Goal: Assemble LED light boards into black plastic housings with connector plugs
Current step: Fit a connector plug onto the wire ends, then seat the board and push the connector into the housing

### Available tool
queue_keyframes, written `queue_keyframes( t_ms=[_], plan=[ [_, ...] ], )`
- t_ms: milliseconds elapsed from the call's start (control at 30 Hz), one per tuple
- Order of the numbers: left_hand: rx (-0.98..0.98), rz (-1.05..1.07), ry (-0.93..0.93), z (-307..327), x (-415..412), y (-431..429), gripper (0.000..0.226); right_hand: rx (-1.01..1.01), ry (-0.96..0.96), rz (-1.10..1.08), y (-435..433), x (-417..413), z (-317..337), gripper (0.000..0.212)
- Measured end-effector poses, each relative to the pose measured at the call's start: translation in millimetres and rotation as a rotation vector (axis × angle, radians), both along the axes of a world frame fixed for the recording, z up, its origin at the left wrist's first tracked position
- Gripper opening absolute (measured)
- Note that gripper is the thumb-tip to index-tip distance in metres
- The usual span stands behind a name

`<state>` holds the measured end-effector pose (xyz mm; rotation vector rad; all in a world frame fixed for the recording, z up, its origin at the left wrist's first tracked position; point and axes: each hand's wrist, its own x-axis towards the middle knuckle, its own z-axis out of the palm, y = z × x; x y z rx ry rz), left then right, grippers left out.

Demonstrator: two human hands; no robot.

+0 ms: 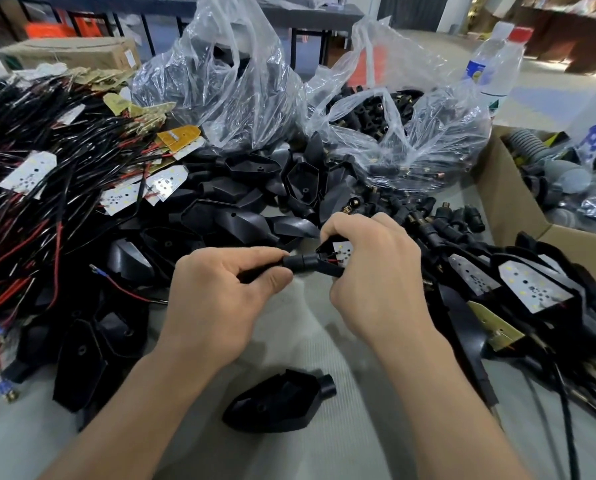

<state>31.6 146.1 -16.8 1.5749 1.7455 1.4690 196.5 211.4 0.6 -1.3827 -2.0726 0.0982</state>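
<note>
My left hand (217, 299) pinches a black connector plug (298, 263) at mid-table. My right hand (376, 271) grips a black housing with a white LED board (344, 252) seated in it; red and black wires run from the board into the plug. The plug meets the housing's neck between my two hands. An empty black housing (275, 403) lies face down on the grey table near me. Most of the held housing is hidden under my right fingers.
Wired LED boards (30, 171) pile up at left, loose black housings (234, 206) behind the hands, assembled units (531, 289) at right. Clear bags of housings (220, 81) and plugs (393, 126) stand at the back, beside a water bottle (493, 64) and a cardboard box (518, 202).
</note>
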Motion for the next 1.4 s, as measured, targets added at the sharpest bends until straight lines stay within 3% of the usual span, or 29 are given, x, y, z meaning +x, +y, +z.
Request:
queue_keyframes(
  t_ms=[167, 267, 333, 400, 467, 633, 733, 867, 1000, 1200, 1300, 1400],
  plan=[
    [0.029, 0.025, 0.110, 3, 2, -1, 0.031, 0.020, 0.050, 0.048, 3, 1, -7, 0.054],
    [0.090, 0.065, 0.126, 5, 7, 2, 0.039, -0.017, 0.253, 0.006, 6, 4, -2, 0.071],
    [0.135, 0.098, 0.084, 5, 9, 3, 0.037, -0.266, 0.642, -0.063, 8, 7, 5, 0.079],
    [0.141, 0.131, 0.049, 5, 12, 3, 0.031, -0.704, 1.191, 0.102, 4, 10, 13, 0.060],
    [0.108, 0.131, 0.017, 6, 18, 4, 0.032, -1.003, 1.447, 0.278, -3, 9, 15, 0.044],
    [0.062, -0.072, 0.112, 39, 30, 9, 0.032, -0.902, 1.553, 0.180, -9, 4, 41, 0.012],
    [-0.217, -0.305, 0.050, 67, 26, 12, 0.030, -0.808, 1.557, 0.027, 6, 25, 78, 0.015],
    [-0.461, -0.703, -0.055, 104, 43, 3, 0.032, -0.709, 1.440, -0.040, 33, 74, 135, 0.023],
    [-0.460, -0.865, -0.216, 116, 91, -6, 0.019, -0.697, 1.054, -0.046, 55, 120, 164, 0.021],
    [-0.553, -0.865, -0.107, 69, 173, -22, 0.008, -0.699, 0.225, -0.096, 57, 163, 128, 0.018],
    [-0.547, -0.790, 0.045, 42, 201, -32, 0.012, -0.619, -0.045, -0.146, 54, 169, 103, 0.022],
    [-0.535, -0.722, 0.118, 29, 208, -36, 0.017, -0.563, -0.193, -0.174, 51, 167, 86, 0.031]
  ],
)
